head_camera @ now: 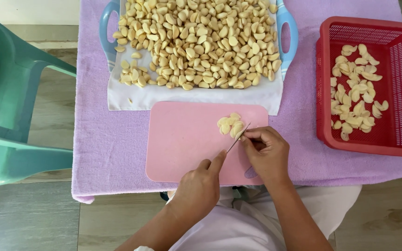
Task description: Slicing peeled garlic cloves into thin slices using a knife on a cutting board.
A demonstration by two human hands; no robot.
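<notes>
Knife [238, 138]: thin blade over the pink cutting board [182, 144], near its upper right. Surface draped in a lilac towel [112, 139]; grey plank floor, teal plastic chair [10, 116] at 9 o'clock. Blade narrow, pale, long axis running 7 to 1 o'clock, tip toward a small heap of garlic cloves [230, 124]. Left hand [198, 188] fingers closed round the handle. Right hand [266, 151] fingers pinched shut; on what, cannot tell.

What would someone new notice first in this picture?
A big heap of peeled garlic cloves fills the cloth-lined tray at the top. Below it, the left hand holds a small knife over the pink cutting board, beside the right hand. A red basket sits right.
</notes>
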